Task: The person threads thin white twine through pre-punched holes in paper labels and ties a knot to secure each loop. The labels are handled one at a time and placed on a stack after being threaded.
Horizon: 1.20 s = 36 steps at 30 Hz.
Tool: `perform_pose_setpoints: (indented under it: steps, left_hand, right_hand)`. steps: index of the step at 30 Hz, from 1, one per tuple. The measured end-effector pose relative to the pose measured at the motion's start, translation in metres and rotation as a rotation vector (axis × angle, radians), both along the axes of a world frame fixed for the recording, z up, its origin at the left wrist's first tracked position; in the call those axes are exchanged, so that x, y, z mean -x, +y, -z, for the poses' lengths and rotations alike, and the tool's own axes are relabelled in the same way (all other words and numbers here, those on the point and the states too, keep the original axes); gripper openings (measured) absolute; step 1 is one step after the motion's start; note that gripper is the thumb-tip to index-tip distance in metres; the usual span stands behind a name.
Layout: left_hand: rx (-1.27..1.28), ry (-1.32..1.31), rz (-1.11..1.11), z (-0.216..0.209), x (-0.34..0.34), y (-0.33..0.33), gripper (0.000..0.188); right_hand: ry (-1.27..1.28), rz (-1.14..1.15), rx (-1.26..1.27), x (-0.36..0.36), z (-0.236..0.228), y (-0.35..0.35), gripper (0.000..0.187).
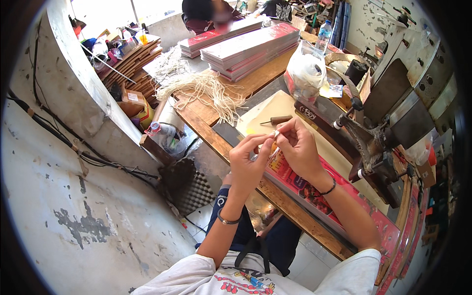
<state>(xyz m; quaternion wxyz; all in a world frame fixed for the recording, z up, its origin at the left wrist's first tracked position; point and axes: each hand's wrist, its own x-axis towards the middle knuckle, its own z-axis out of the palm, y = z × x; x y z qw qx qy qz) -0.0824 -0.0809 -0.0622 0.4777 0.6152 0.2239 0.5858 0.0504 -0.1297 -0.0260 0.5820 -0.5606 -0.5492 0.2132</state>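
Note:
My left hand [249, 158] and my right hand [301, 151] meet over the near end of a red printed stack [314, 189], fingers pinched together. Between the fingertips is a short piece of white cord [273, 153], mostly hidden by the fingers; whether it passes through the stack I cannot tell. Just beyond my hands, an awl [281, 119] with a wooden handle lies on a cream sheet [268, 109]. Farther left, a loose heap of white cords [204, 93] spreads over the wooden table [196, 117].
Long stacks of red-topped sheets [250, 51] lie at the back, near a person [204, 17]. A filled plastic bag [306, 71] and a water bottle [324, 33] stand back right. A metal machine [368, 128] rises on the right. The wall [73, 196] is on the left.

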Motion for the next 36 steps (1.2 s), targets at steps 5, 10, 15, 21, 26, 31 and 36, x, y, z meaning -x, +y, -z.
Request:
perform_pose_setpoints:
  steps: [5, 10, 15, 21, 26, 31, 36]
  left_hand:
    - [0.207, 0.041, 0.028, -0.003, 0.003, 0.001, 0.015]
    - [0.210, 0.080, 0.021, -0.004, 0.003, 0.000, 0.016]
    - [0.112, 0.097, 0.066, -0.004, 0.010, 0.006, 0.015]
    - [0.113, 0.067, 0.213, -0.009, 0.021, 0.020, 0.015]
    - [0.126, 0.262, 0.337, -0.022, 0.029, 0.033, 0.022]
    - [0.088, 0.297, 0.472, -0.032, 0.035, 0.044, 0.026]
    - [0.174, 0.248, 0.463, -0.020, 0.034, 0.051, 0.025]
  right_hand:
    - [-0.059, -0.023, -0.036, 0.005, -0.006, 0.000, 0.013]
    - [-0.066, -0.036, -0.039, 0.004, -0.006, 0.000, 0.013]
    - [-0.102, -0.045, -0.064, 0.005, -0.009, -0.002, 0.012]
    - [-0.176, -0.044, -0.044, 0.007, -0.014, -0.004, 0.010]
    - [-0.238, -0.041, -0.040, 0.006, -0.014, -0.004, 0.011]
    - [-0.283, -0.041, -0.009, 0.006, -0.019, -0.006, 0.013]
    - [-0.339, -0.048, -0.032, 0.008, -0.018, -0.005, 0.012]
